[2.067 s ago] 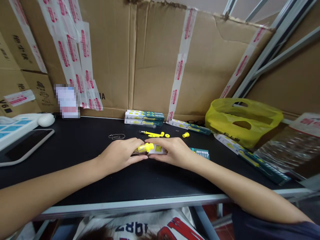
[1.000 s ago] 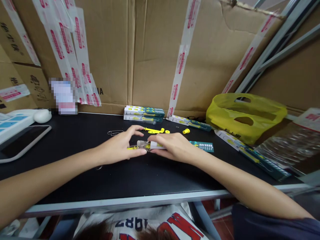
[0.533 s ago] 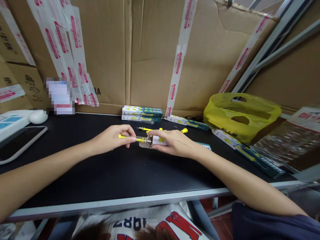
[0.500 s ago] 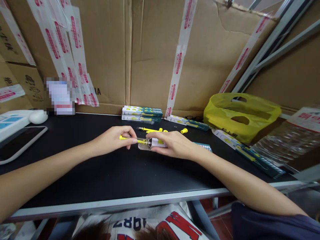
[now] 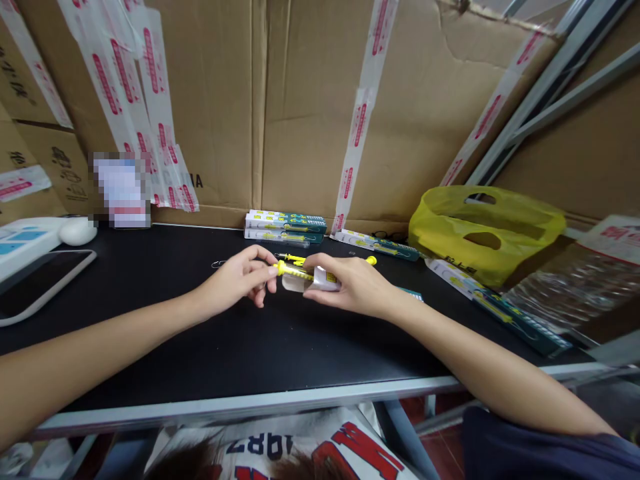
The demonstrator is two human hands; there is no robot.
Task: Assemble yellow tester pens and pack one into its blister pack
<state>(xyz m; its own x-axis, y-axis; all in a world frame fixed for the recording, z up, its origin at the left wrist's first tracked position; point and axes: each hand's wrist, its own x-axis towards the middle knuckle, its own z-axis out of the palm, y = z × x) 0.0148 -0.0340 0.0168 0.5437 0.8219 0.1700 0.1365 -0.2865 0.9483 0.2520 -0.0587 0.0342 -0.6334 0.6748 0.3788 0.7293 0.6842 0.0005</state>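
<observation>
My left hand (image 5: 245,275) pinches the yellow end of a spring scale (image 5: 295,270), a clear tube with yellow parts inside. Its far part sits inside the open end of a narrow white and green box (image 5: 325,279), which my right hand (image 5: 353,283) grips with thumb and fingers. An open flap hangs at the box mouth. Beyond my left hand a thin wire hook (image 5: 217,264) shows; I cannot tell whether it belongs to the held scale. Behind the hands lie yellow scale parts (image 5: 290,257), partly hidden, and a yellow cap (image 5: 371,261).
Similar boxes (image 5: 285,228) are stacked at the back, with another box (image 5: 375,245) beside them and one more (image 5: 500,307) at the right. A yellow plastic bag (image 5: 480,227) and a clear plastic bottle (image 5: 550,280) stand right. A phone (image 5: 45,283) lies left on the black table (image 5: 240,360).
The scale has gone deeper into the box, its yellow end now close to the box mouth. My left hand has moved slightly right, and the wire hook has come into sight behind it.
</observation>
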